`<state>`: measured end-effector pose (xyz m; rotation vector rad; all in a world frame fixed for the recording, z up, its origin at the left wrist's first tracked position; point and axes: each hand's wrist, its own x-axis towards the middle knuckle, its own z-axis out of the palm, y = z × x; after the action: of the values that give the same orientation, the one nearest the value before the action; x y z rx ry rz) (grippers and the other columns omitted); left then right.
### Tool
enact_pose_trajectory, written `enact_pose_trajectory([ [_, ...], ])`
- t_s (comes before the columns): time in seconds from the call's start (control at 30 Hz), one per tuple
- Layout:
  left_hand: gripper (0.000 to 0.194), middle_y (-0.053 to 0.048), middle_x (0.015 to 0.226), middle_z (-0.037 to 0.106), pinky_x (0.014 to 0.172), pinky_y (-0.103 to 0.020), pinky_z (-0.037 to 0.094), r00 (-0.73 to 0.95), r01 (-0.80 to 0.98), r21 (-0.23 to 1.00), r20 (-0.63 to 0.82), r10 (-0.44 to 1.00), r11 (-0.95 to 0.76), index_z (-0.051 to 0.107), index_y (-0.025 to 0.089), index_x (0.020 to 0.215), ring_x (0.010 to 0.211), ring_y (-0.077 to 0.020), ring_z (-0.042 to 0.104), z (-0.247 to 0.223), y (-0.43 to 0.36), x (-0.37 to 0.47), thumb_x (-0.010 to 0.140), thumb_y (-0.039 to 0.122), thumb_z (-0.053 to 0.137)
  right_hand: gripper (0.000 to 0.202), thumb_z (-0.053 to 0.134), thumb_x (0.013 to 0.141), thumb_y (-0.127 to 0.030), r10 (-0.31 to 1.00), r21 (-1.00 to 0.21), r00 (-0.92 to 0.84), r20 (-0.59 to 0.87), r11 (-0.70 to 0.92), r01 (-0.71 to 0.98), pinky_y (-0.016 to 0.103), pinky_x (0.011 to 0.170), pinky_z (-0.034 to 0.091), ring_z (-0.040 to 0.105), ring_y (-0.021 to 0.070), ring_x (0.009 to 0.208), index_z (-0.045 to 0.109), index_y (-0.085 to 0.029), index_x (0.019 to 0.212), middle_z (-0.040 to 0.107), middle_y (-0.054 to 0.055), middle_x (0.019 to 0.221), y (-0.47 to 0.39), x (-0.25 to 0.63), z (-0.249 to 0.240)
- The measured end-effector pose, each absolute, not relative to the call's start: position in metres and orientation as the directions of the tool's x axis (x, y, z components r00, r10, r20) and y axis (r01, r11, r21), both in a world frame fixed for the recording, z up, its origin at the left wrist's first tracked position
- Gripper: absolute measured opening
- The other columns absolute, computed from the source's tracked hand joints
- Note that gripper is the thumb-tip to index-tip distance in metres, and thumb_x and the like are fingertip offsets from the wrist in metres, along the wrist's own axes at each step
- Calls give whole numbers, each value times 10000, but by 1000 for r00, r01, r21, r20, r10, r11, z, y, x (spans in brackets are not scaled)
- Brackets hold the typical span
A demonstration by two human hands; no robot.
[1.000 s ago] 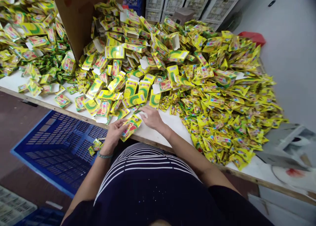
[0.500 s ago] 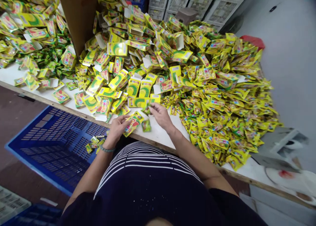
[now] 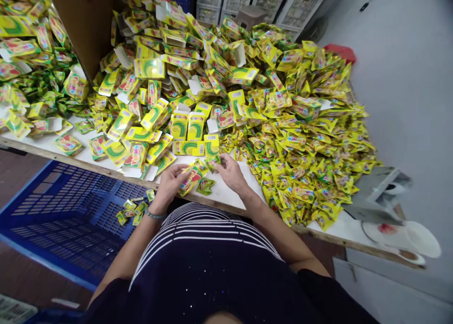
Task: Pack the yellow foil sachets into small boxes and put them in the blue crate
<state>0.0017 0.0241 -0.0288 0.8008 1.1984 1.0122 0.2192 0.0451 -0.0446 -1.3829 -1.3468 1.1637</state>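
1. At far left, a blue crate [image 3: 101,199] stands below the front edge of the worktop [image 3: 226,191]; several small packages [image 3: 129,205] lie inside it.
2. Above, on the worktop, a brown cardboard panel [image 3: 76,21] rises, leaning a little.
3. The left forearm [image 3: 122,255] comes up from the lower edge and points forward and inward, with a bracelet [image 3: 155,214] around the wrist.
4. The left hand [image 3: 170,184] is almost closed, thumb and fingers pinching the left side of a yellow box. Its back is turned mostly outward.
5. Behind this hand, a heap of boxes [image 3: 177,50] is spread on the worktop.
6. The yellow box [image 3: 191,178] is between the two hands, at the front edge of the worktop, tilted with its upper end toward the right. I cannot tell if it also rests on the surface.
7. Just beside it, a loose packet [image 3: 205,186] lies on the worktop.
8. The right hand [image 3: 230,173] has its fingertips brought together on a green packet [image 3: 212,163], near the upper end of the box; the other fingers are curled.
9. The right forearm [image 3: 272,225] slants forward and to the left.
10. Farther right is a large heap of packets [image 3: 307,163], and then a grey object [image 3: 375,196].
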Motion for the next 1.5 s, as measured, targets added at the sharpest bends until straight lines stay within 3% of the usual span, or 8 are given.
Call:
enact_pose_trajectory([
  [0.17, 543, -58, 803, 780, 645, -254, 540, 19, -209, 905, -375, 927, 371, 721, 131, 940, 667, -162, 704, -28, 26, -2, 548, 449, 923, 346, 641, 840, -491, 997, -967, -10, -82, -77, 245, 277, 643, 522, 618, 176, 805, 649, -216, 1050, 682, 35, 946, 47, 258, -52],
  [0.3, 565, -62, 789, 778, 643, -258, 545, 51, -196, 901, -386, 921, 388, 720, 123, 946, 660, -166, 705, -26, 27, 3, 537, 452, 929, 263, 722, 813, -413, 969, -813, -176, -173, -39, 581, 329, 776, 511, 644, 206, 847, 739, -205, 972, 720, 49, 941, 47, 282, -59],
  [0.53, 541, -63, 801, 779, 640, -234, 541, 41, -173, 911, -373, 927, 374, 727, 124, 959, 657, -150, 701, -28, 26, 4, 569, 445, 919, 99, 698, 858, -299, 979, -544, -36, 201, 142, 827, 381, 911, 451, 602, 255, 968, 728, -205, 868, 691, 97, 1008, 26, 282, -56],
  [0.7, 562, -71, 800, 777, 614, -246, 538, 76, -160, 901, -397, 915, 404, 719, 116, 963, 643, -163, 701, -28, 26, 11, 565, 460, 916, 247, 699, 854, -326, 996, -642, -75, -50, 25, 766, 266, 635, 368, 520, 151, 641, 599, -212, 659, 605, -10, 679, 25, 271, -61],
  [0.9, 542, -62, 808, 774, 625, -256, 542, 170, -158, 899, -384, 908, 409, 705, 129, 975, 658, -167, 704, -27, 26, 19, 585, 448, 906, 374, 853, 686, -395, 987, -510, 29, -156, -106, 853, 280, 655, 361, 554, 187, 726, 638, -207, 928, 636, 14, 791, 43, 275, -55],
  [1.07, 530, -45, 773, 758, 617, -254, 532, 162, -123, 915, -364, 917, 385, 706, 135, 984, 653, -163, 689, -32, 24, 18, 599, 451, 887, 436, 825, 648, -559, 998, -711, 9, -65, -53, 701, 300, 672, 408, 547, 180, 720, 571, -206, 690, 601, 9, 746, 40, 271, -52],
  [1.27, 514, -60, 836, 769, 621, -260, 529, 140, -74, 932, -343, 929, 355, 719, 143, 977, 696, -174, 690, -35, 23, 17, 596, 448, 881, 492, 773, 646, -657, 979, -976, 80, -188, -195, 92, 284, 560, 471, 547, 138, 570, 589, -212, 744, 613, -20, 658, 30, 239, -45],
  [1.5, 553, -61, 802, 773, 659, -285, 546, 181, -231, 870, -402, 898, 436, 715, 133, 916, 663, -170, 696, -23, 20, 20, 522, 458, 925, 476, 845, 579, -603, 991, -973, -27, -134, -127, 194, 267, 523, 445, 511, 121, 549, 617, -197, 677, 580, -29, 598, 33, 226, -27],
])
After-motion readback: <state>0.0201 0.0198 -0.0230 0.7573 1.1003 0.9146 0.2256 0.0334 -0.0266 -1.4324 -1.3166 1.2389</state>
